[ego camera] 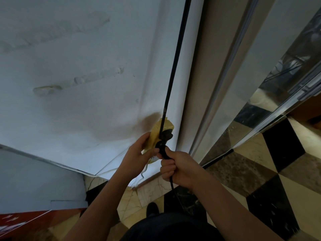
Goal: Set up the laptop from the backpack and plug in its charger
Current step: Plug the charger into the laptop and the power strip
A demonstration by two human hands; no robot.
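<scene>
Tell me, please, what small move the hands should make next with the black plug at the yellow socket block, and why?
Probably press the black plug straight into the yellow socket block. The right hand grips the plug at its face, and the left hand steadies the block; whether the plug is fully seated cannot be told.

1. Indoors, in a lived-in room, likely a home: a painted white wall (78,66) carrying stains and patched streaks.
2. Underfoot, a polished checkered floor (271,180) of cream and black marble-look tiles.
3. On the right, a metal-framed sliding glass door (260,84); at lower left, glossy red-brown wooden furniture (26,223).
</scene>
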